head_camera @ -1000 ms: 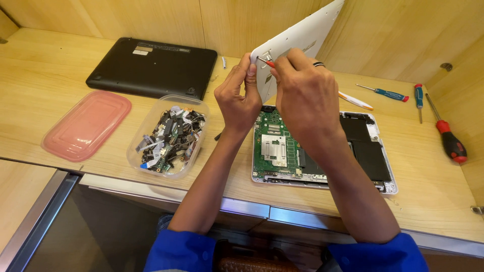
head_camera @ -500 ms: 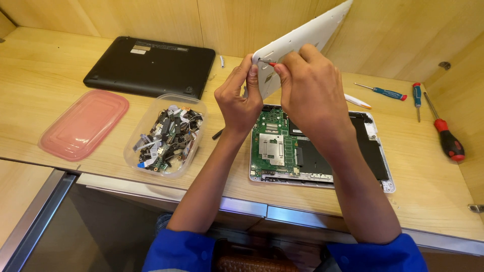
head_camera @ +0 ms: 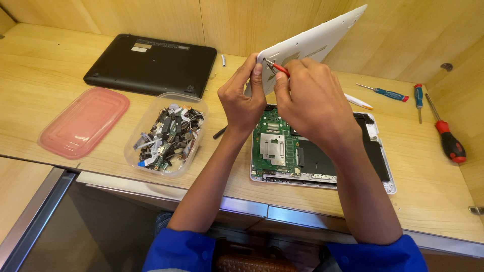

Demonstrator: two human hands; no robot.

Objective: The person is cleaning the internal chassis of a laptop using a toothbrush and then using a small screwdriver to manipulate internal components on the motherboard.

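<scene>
Far left on the bench (head_camera: pixel 60 65) lay a pink lid (head_camera: pixel 83 122), w/ a closed black laptop (head_camera: pixel 151 64) behind it. Next came a clear tub (head_camera: pixel 169 133) of scrap boards & connectors. My left hand (head_camera: pixel 243 98) gripped the white bottom cover (head_camera: pixel 312 45) at its lower corner, fingers wrapped on the edge, thumb pressed flat on its face, cover tilted up over the opened laptop base (head_camera: pixel 317 151). My right hand (head_camera: pixel 310 100) pinched a red-handled screwdriver (head_camera: pixel 278 67), tip at the cover's corner by my thumb. Best way imo: keep the cover braced, driver square to the screw, light twist, no slipping. Spare screwdrivers (head_camera: pixel 438 118) lay far right.
</scene>
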